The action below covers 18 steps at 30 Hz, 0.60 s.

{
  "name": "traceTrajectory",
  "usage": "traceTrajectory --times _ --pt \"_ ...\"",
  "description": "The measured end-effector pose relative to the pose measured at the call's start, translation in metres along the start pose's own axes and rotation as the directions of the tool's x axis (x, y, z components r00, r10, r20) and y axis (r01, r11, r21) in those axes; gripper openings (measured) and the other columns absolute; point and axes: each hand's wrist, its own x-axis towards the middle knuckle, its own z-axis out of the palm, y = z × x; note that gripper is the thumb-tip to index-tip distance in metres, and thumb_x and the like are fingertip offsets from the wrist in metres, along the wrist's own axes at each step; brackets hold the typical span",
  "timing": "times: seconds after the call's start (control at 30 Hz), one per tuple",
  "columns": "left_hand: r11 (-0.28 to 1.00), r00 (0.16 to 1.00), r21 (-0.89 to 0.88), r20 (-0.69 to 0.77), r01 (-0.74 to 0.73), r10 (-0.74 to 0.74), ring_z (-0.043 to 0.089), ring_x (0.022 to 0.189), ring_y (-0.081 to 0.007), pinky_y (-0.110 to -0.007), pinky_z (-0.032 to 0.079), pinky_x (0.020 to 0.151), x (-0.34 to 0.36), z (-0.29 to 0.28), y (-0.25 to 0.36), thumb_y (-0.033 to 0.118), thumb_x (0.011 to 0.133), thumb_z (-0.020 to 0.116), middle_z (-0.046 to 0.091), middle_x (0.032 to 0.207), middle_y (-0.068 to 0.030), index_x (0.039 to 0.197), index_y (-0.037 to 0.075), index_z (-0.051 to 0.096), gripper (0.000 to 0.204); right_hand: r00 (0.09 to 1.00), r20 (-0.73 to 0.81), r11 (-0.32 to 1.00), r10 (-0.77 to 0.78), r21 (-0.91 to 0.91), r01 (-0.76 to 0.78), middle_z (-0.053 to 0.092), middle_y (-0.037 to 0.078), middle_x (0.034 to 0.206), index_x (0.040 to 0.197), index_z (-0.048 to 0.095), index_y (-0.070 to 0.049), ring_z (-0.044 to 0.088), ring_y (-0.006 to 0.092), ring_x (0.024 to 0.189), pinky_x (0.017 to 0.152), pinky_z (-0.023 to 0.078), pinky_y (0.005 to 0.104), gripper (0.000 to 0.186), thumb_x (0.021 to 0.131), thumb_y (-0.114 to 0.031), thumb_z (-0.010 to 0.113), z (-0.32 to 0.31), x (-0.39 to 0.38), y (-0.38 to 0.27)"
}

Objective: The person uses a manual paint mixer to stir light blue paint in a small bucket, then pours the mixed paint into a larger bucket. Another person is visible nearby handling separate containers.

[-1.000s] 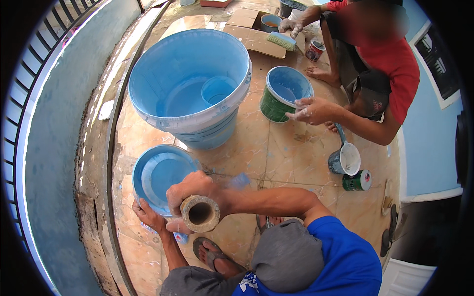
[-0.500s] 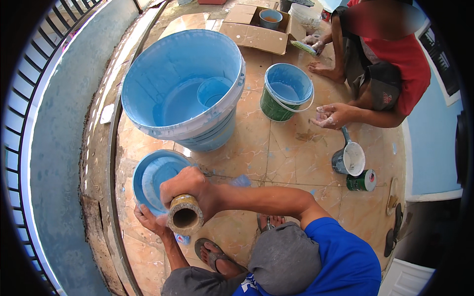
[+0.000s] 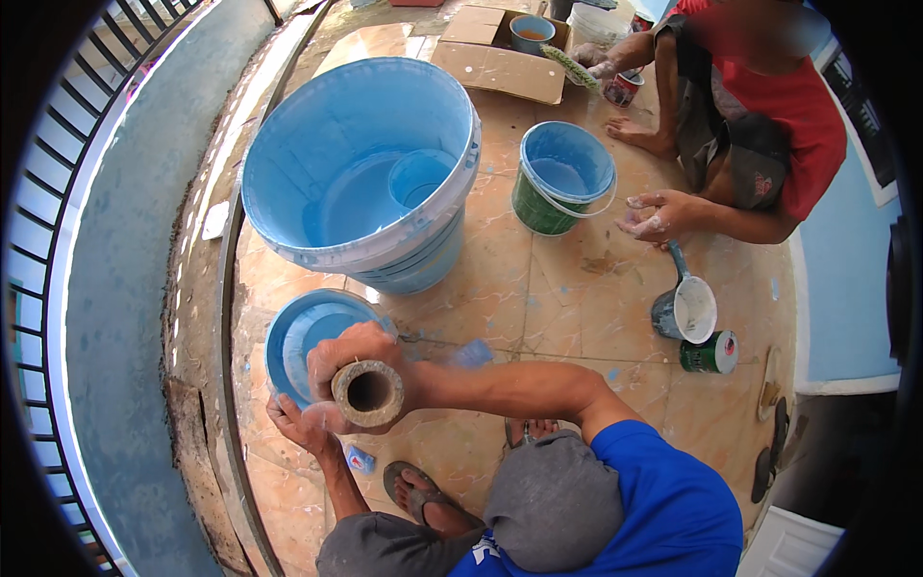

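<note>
My right hand (image 3: 361,346) is wrapped round a thick, hollow, tan tube (image 3: 368,393), whose open end points up at me. The tube stands over a blue basin (image 3: 281,332), and its lower end is hidden by my hand. Pale blue paint shows inside the basin. At the basin's near rim, my left hand (image 3: 306,423) is closed on the edge, fingers on the outside. A large blue-coated tub (image 3: 423,274) stands just beyond, with a smaller blue container (image 3: 411,183) inside it.
A green pail (image 3: 538,210) with a wire handle stands at centre right. Nearby are a dipper (image 3: 694,306) and a green can (image 3: 710,353). A co-worker in red (image 3: 798,144) crouches at upper right, holding a brush (image 3: 569,65) near a cardboard box (image 3: 500,72).
My right hand and the tube have shifted a little over the basin. The co-worker's brush has risen and moved left toward the box, and a red can now shows beneath that hand.
</note>
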Motion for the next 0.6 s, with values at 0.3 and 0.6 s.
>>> traceTrajectory --times 0.3,0.6 --pt "0.999 0.999 -0.029 -0.022 0.036 -0.037 0.057 0.099 -0.0158 -0.034 0.050 0.090 0.000 0.002 0.010 0.026 0.112 0.052 0.060 0.110 -0.0070 0.119 0.002 0.053 0.025 0.991 0.124 0.993 0.042 -0.118 -0.027 0.064 0.007 0.070 0.075 0.062 -0.005 0.058 0.0235 0.054 0.053 0.046 0.0338 0.026 0.078 -0.012 0.087 -0.016 0.008 -0.018" --pt "0.975 0.978 -0.098 -0.037 0.200 -0.204 0.059 0.100 -0.0161 -0.032 0.051 0.088 0.002 -0.003 0.008 0.027 0.111 0.052 0.061 0.111 -0.0083 0.120 0.002 0.053 0.026 0.997 0.082 1.000 -0.003 -0.004 0.003 0.062 0.009 0.069 0.076 0.063 -0.007 0.060 0.0255 0.055 0.052 0.045 0.0339 0.027 0.073 -0.014 0.089 0.010 -0.009 -0.006"
